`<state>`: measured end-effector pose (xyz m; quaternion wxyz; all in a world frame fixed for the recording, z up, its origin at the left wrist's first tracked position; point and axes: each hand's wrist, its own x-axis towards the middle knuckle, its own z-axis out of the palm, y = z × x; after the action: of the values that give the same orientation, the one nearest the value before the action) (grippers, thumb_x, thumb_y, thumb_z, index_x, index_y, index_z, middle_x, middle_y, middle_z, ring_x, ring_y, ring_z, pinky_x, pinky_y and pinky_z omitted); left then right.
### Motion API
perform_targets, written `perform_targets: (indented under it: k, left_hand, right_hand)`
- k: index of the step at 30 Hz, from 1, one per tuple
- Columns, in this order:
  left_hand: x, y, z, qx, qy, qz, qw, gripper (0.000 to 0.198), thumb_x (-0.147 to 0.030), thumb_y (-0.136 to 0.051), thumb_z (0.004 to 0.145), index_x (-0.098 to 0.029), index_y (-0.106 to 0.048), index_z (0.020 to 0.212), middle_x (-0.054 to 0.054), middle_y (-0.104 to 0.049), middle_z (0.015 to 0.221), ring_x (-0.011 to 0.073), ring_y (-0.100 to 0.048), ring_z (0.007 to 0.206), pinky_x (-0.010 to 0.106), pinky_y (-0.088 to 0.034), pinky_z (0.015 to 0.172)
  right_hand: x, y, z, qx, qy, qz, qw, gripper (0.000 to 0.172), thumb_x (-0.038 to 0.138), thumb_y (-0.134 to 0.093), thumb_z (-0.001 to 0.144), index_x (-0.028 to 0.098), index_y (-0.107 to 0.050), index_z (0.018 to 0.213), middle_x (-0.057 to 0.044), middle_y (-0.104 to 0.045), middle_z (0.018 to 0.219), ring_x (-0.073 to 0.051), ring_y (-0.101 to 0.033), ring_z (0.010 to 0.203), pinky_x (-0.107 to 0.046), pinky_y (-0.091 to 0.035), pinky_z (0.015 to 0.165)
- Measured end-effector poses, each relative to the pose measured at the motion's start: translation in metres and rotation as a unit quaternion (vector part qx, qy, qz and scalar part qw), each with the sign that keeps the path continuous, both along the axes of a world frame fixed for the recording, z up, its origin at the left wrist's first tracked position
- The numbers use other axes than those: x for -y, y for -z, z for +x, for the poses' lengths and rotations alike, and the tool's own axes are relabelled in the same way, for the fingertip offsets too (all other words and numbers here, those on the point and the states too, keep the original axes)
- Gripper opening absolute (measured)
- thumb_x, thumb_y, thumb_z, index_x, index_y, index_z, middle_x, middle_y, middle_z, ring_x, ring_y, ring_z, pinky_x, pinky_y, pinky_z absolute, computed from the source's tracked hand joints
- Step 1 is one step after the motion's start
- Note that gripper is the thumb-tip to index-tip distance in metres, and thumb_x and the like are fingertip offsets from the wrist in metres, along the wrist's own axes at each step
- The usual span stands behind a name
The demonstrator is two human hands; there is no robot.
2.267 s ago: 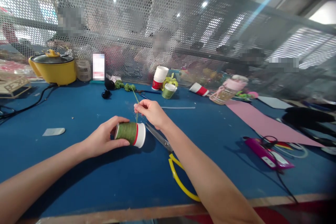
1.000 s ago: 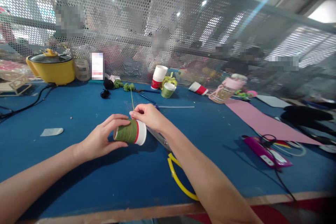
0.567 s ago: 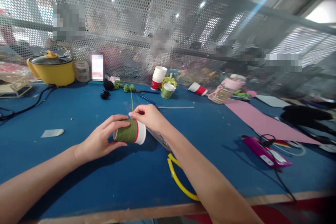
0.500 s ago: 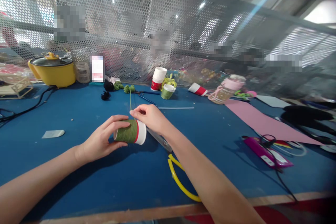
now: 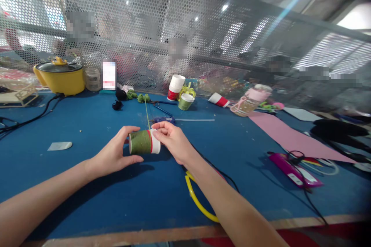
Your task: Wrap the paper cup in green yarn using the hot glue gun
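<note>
A paper cup [image 5: 141, 142] lies on its side in the air, wrapped in green yarn, with a red band and white rim end on the right. My left hand [image 5: 117, 152] curves around its left end, fingers above and behind, thumb underneath. Thumb and fingers of my right hand [image 5: 174, 141] pinch the white rim end. A taut yarn strand [image 5: 147, 114] runs from the cup back to small green yarn bundles [image 5: 143, 98]. Under my right forearm, yellow-handled scissors [image 5: 199, 200] are partly hidden. A dark blue object [image 5: 164, 120] sits behind my right hand, its kind unclear.
Stacked paper cups [image 5: 176, 87], a green-wrapped cup [image 5: 186, 102] and a tipped cup [image 5: 218, 100] stand toward the back. A yellow pot [image 5: 59, 79] is at left. Pink sheet [image 5: 290, 135], purple power strip [image 5: 294, 170] and cords occupy the right. A mesh panel [image 5: 130, 38] rises behind.
My right hand has gone from pulling the yarn above the cup to gripping its rim end. My left fingers have shifted back off the cup's front. The dark blue object now shows.
</note>
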<state>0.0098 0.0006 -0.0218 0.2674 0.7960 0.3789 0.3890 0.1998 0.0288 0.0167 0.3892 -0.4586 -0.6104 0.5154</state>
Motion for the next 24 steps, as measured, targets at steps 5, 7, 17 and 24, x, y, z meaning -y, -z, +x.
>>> perform_targets:
  k: [5,7,17,24]
  left_hand:
    - [0.000,0.002,0.001,0.025,0.002,-0.071,0.997,0.051,-0.035,-0.059,0.076,-0.020,-0.035,0.118,0.009,-0.053,0.109,0.0209,-0.059,0.089,0.037,-0.052,0.073]
    - [0.000,0.000,0.001,0.013,0.006,-0.056,0.998,0.050,-0.034,-0.059,0.076,-0.020,-0.036,0.118,0.009,-0.053,0.110,0.0212,-0.058,0.092,0.038,-0.050,0.077]
    - [0.003,-0.009,0.000,-0.044,0.039,-0.005,0.998,0.048,-0.033,-0.060,0.075,-0.020,-0.041,0.118,0.010,-0.048,0.112,0.0221,-0.051,0.102,0.037,-0.045,0.088]
    - [0.003,-0.010,0.001,-0.043,0.041,-0.010,0.998,0.048,-0.033,-0.060,0.075,-0.021,-0.042,0.117,0.009,-0.050,0.110,0.0218,-0.053,0.099,0.036,-0.046,0.085]
  right_hand:
    - [0.002,0.004,0.000,0.047,-0.010,0.049,0.998,0.017,0.030,-0.055,0.075,0.017,-0.055,0.086,-0.003,-0.061,0.078,-0.013,-0.056,0.071,-0.027,-0.044,0.066]
    - [-0.001,0.003,0.001,0.101,-0.007,0.098,0.990,0.020,0.035,-0.053,0.077,0.017,-0.058,0.083,-0.005,-0.061,0.083,-0.015,-0.056,0.078,-0.029,-0.043,0.071]
    - [-0.029,-0.014,-0.011,0.148,-0.065,0.060,0.985,0.014,0.026,-0.055,0.074,0.014,-0.059,0.066,0.000,-0.060,0.066,-0.010,-0.050,0.059,-0.023,-0.037,0.056]
    - [-0.037,-0.026,-0.017,0.138,-0.059,0.018,0.989,0.023,0.026,-0.049,0.081,0.015,-0.053,0.062,-0.001,-0.060,0.062,-0.008,-0.048,0.054,-0.020,-0.034,0.048]
